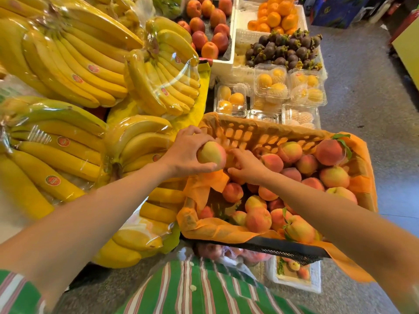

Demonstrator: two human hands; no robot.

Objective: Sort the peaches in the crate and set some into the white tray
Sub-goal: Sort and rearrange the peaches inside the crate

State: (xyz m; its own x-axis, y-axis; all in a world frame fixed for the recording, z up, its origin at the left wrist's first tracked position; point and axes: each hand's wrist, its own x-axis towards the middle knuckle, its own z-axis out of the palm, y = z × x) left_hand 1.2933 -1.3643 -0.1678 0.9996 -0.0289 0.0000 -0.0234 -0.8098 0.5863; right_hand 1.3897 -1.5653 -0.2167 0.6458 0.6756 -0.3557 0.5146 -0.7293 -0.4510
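A black mesh crate (283, 250) lined with orange paper (217, 230) holds many pink-yellow peaches (258, 219). My left hand (183, 152) grips a yellowish peach (212, 154) above the crate's far left corner. Right beside it, my right hand (247, 165) reaches down among the peaches, fingers curled around fruit underneath; what it grasps is mostly hidden. A white tray (294, 279) with a few peaches stands on the floor below the crate's near edge, partly covered by the crate.
Wrapped banana bunches (74, 64) fill the table to the left. Behind the crate stand clear clamshell boxes of yellow fruit (272, 81), mangosteens (283, 49), oranges (276, 18) and nectarines (208, 26). Grey floor runs along the right side.
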